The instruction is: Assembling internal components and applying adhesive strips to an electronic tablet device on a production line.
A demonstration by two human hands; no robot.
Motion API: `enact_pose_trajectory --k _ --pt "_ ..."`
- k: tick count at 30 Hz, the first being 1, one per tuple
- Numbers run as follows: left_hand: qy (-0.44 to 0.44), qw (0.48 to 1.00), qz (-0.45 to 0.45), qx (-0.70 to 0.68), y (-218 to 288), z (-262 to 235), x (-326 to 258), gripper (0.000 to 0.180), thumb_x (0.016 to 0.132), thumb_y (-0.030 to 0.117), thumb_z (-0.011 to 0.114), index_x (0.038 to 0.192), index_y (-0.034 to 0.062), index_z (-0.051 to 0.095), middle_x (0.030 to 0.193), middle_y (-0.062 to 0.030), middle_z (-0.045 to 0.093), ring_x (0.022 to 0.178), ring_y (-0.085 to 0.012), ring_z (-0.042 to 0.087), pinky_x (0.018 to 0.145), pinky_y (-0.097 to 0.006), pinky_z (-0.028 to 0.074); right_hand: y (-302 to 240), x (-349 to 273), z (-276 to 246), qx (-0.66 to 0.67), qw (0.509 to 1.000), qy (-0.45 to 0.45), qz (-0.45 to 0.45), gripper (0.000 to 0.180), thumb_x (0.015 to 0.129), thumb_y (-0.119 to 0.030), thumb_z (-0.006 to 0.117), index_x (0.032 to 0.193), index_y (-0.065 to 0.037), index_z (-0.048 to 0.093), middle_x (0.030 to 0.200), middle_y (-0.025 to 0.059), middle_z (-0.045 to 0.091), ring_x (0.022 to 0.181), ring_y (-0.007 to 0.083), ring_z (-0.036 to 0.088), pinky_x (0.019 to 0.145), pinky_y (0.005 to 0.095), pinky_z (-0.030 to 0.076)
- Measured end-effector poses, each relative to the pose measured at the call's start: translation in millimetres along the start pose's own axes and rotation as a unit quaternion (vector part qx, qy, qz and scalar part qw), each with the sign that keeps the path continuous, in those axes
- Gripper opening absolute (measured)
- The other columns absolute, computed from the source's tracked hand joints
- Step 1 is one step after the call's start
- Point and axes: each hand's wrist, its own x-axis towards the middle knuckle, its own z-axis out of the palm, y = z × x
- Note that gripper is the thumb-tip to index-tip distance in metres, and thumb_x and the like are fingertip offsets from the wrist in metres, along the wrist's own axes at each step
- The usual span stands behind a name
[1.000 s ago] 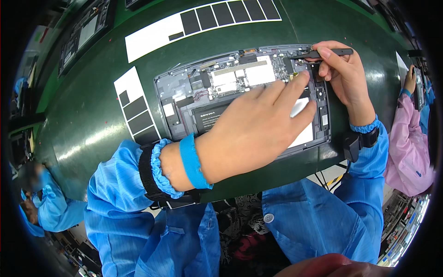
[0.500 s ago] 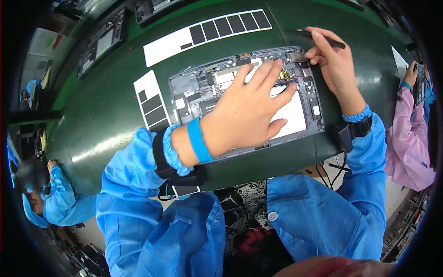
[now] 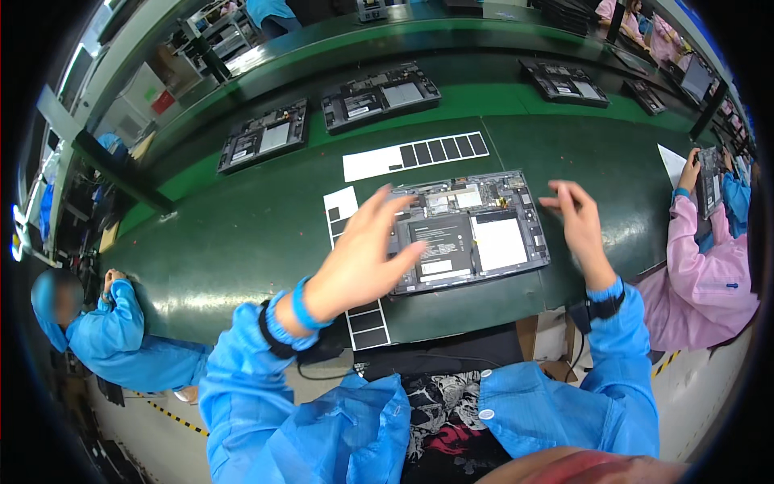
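Observation:
An opened laptop base (image 3: pixel 544 256) lies on the green bench in front of me, its inner parts facing up. Inside it are a black battery (image 3: pixel 443 234) and a white rectangular panel (image 3: pixel 501 244). My left hand (image 3: pixel 363 246) hovers at its left edge, fingers spread and holding nothing visible. Just off the right edge is my right hand (image 3: pixel 576 222), raised, its fingers bent together; whatever they may hold is hidden. Behind the base lies a white sheet of black rectangular stickers (image 3: pixel 367 167). A second sticker sheet (image 3: pixel 371 339) runs partly beneath my left arm.
Several more opened laptop bases (image 3: pixel 383 97) sit on the green strip along the back. At the right, a person in a pink sleeve (image 3: pixel 697 266) holds a dark device (image 3: pixel 709 181). A person in blue (image 3: pixel 109 331) sits at the left end of the bench (image 3: pixel 210 250).
My left hand has lifted off the laptop's middle and moved left, uncovering the battery. The black tweezers formerly seen in my right hand no longer show. The view has tilted up toward the back.

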Motion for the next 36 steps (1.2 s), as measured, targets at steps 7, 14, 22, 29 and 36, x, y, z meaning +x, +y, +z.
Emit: enact_pose_trajectory --k 7,14,22,29,36 --pt "-0.065 0.835 -0.204 -0.507 -16 17 -41 0.045 0.085 0.008 0.06 0.129 0.0041 0.047 0.126 -0.011 0.05 0.114 -0.0196 0.049 0.097 -0.03 0.039 -3 -46 17 -0.158 0.983 -0.079 -0.047 0.04 0.089 -0.017 0.058 0.125 -0.002 0.051 0.122 0.0168 0.057 0.115 0.0259 0.053 0.099 0.0342 0.038" --pt "-0.106 0.888 -0.094 -0.437 -23 -24 56 0.044 0.087 0.019 0.062 0.127 0.0033 0.05 0.122 -0.0074 0.054 0.11 -0.0195 0.054 0.093 -0.035 0.045 18 -3 -17 0.352 0.93 0.073 0.082 0.034 0.093 -0.004 0.049 0.127 -0.004 0.048 0.118 0.0109 0.055 0.106 0.0196 0.056 0.089 0.0331 0.047" --pt "0.125 0.85 -0.47 -0.204 -209 -65 188 0.05 0.081 0.031 0.069 0.119 0.0026 0.053 0.116 -0.0115 0.055 0.108 -0.0249 0.052 0.088 -0.043 0.042 30 -3 -25 0.346 0.924 0.135 0.086 0.032 0.093 -0.005 0.049 0.125 -0.008 0.047 0.116 0.0107 0.056 0.102 0.0198 0.059 0.082 0.0352 0.051" --pt "0.132 0.717 -0.478 -0.49 -286 -70 224 0.057 0.077 0.035 0.073 0.115 0.0016 0.048 0.109 -0.0102 0.058 0.102 -0.0254 0.056 0.088 -0.033 0.045 28 27 -33 0.338 0.929 0.132 0.067 0.031 0.093 -0.005 0.048 0.124 -0.008 0.048 0.116 0.0102 0.056 0.103 0.0201 0.058 0.085 0.0351 0.049" --pt "-0.07 0.892 -0.442 -0.066 -239 -54 243 0.076 0.068 0.05 0.079 0.124 0.007 0.053 0.133 -0.013 0.048 0.125 -0.0319 0.04 0.1 -0.041 0.034 27 67 -10 0.308 0.939 0.15 0.008 0.028 0.091 -0.003 0.053 0.119 -0.007 0.05 0.112 0.0077 0.055 0.099 0.0204 0.059 0.079 0.037 0.053"
